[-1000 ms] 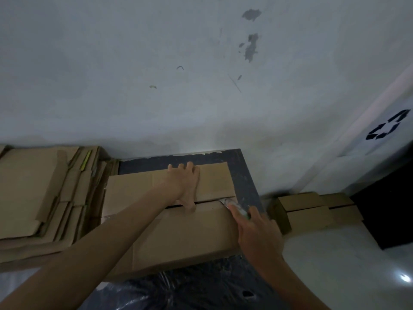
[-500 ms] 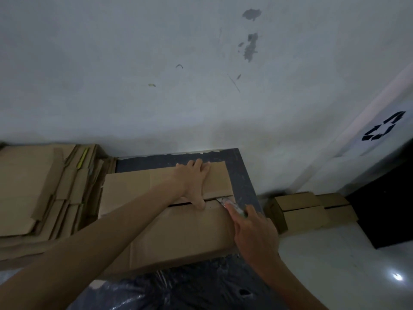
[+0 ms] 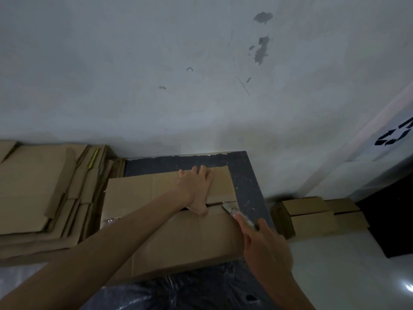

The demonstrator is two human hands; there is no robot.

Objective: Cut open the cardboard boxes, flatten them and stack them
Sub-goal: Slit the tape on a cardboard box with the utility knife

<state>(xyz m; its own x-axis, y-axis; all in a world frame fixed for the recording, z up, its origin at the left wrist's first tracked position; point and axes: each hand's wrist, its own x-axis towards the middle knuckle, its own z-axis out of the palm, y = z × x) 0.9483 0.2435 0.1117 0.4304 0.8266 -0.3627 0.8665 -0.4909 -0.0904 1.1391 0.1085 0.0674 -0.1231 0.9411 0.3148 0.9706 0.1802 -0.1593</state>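
A cardboard box (image 3: 178, 238) lies on a dark counter (image 3: 248, 182) that stands against a pale wall (image 3: 156, 86). The left hand (image 3: 196, 189) presses flat on the box's far flap, its fingers (image 3: 202, 170) straight and close together and reaching to the flap's far edge, the thumb down at the seam between the two flaps. The right hand (image 3: 266, 247) grips a knife (image 3: 234, 211), fingers curled round the handle. The blade tip sits at the right end of that seam, though the dim light makes it hard to say whether it is in the cardboard. A stack of flattened cardboard (image 3: 38, 189) lies just left of the counter. Small boxes (image 3: 310, 218) sit lower down to the right. A crinkled plastic sheet (image 3: 201, 289) covers the counter's near part.
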